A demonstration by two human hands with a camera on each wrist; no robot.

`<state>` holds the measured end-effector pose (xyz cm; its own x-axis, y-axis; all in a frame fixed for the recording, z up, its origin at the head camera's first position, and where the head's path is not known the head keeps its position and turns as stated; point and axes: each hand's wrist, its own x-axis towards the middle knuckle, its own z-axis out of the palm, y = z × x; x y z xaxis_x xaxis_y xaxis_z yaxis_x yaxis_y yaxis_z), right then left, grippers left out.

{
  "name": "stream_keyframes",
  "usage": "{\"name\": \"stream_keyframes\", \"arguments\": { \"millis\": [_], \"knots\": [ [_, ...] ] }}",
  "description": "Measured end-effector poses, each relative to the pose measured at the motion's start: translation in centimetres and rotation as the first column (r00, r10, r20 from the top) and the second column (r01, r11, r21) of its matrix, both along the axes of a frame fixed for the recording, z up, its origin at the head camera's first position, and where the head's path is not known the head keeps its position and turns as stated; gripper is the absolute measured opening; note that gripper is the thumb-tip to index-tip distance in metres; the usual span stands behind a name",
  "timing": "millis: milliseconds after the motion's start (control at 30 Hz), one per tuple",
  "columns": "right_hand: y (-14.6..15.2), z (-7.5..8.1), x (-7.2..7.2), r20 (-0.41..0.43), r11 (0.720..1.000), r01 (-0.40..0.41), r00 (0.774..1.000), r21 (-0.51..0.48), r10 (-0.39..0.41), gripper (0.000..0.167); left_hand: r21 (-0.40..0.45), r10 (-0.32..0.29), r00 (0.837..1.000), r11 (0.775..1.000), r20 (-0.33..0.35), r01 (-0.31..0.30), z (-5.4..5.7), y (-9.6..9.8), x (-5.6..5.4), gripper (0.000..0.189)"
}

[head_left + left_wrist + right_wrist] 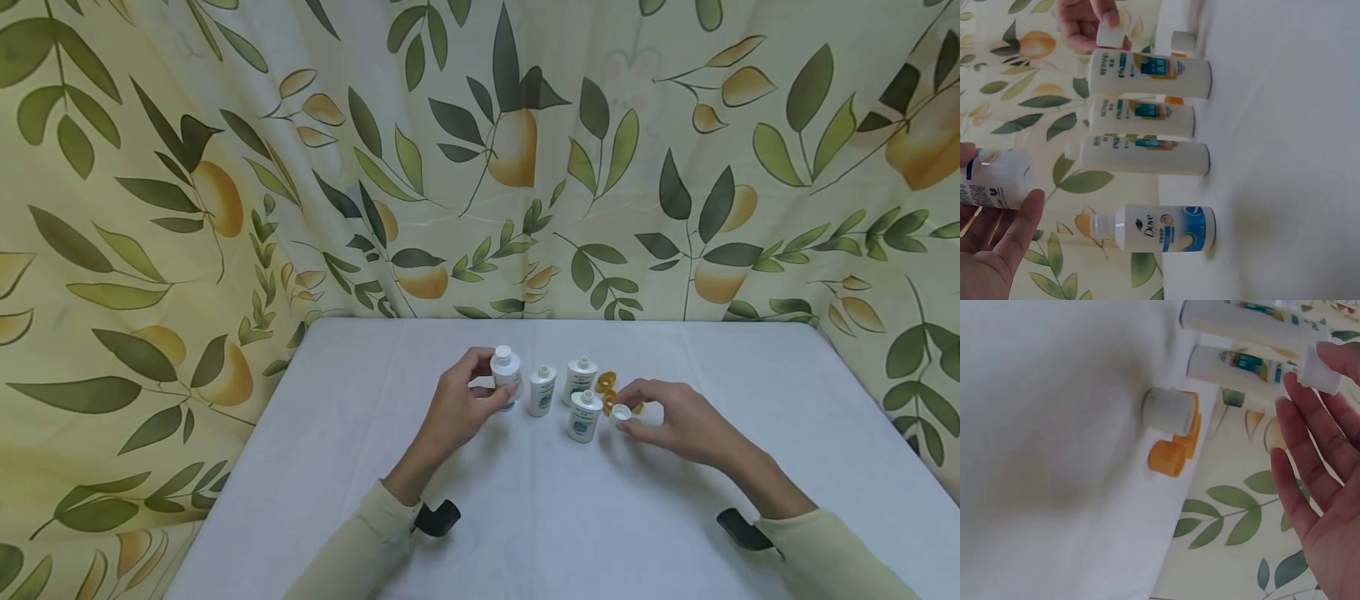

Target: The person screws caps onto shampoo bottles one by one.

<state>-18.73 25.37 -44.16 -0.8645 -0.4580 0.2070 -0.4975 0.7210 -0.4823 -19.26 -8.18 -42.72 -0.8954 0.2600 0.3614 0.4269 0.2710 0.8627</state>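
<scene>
My left hand [468,400] grips a small white bottle [506,367] with a white top, held above the table. Below it, a white Dove bottle [1166,229] with a blue lower label stands uncapped; in the head view it is mostly hidden behind the held bottle and fingers. Between finger and thumb, my right hand [678,419] pinches a white cap [620,412]. Three white bottles with teal labels stand uncapped between the hands: a left one [542,391], a rear one [581,379] and a front one [584,417].
Several orange caps [1167,458] lie on the white table [450,550] beside and below my right hand. A white cap [1168,410] rests among them. Behind the table's far edge hangs a leaf-patterned curtain [315,242].
</scene>
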Motion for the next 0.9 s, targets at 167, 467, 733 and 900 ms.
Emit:
{"name": "stream_keyframes", "arguments": {
  "millis": [167, 467, 733, 900],
  "knots": [
    [-0.4, 1.2, 0.2, 0.032, 0.998, 0.023, 0.999, -0.062, -0.021, 0.025, 0.009, 0.014, 1.0, 1.0, -0.013, -0.014, 0.6, -0.4, 0.1, 0.047],
    [-1.1, 2.8, -0.1, 0.027, 0.974, -0.017, 0.999, -0.224, 0.024, 0.03, 0.053, 0.039, 0.999, 0.998, -0.038, -0.037, 1.3, -0.9, 0.3, 0.045],
    [-1.8, 3.8, -0.3, 0.062, 0.947, -0.049, 0.995, -0.317, 0.072, 0.034, 0.11, 0.062, 0.998, 0.992, 0.016, -0.063, 1.3, -1.2, 0.6, 0.048],
    [-2.4, 4.3, -0.5, 0.065, 0.927, -0.059, 0.994, -0.371, 0.09, 0.036, 0.114, 0.052, 0.999, 0.992, 0.013, -0.053, 1.1, -1.3, 0.9, 0.05]
  ]
}}
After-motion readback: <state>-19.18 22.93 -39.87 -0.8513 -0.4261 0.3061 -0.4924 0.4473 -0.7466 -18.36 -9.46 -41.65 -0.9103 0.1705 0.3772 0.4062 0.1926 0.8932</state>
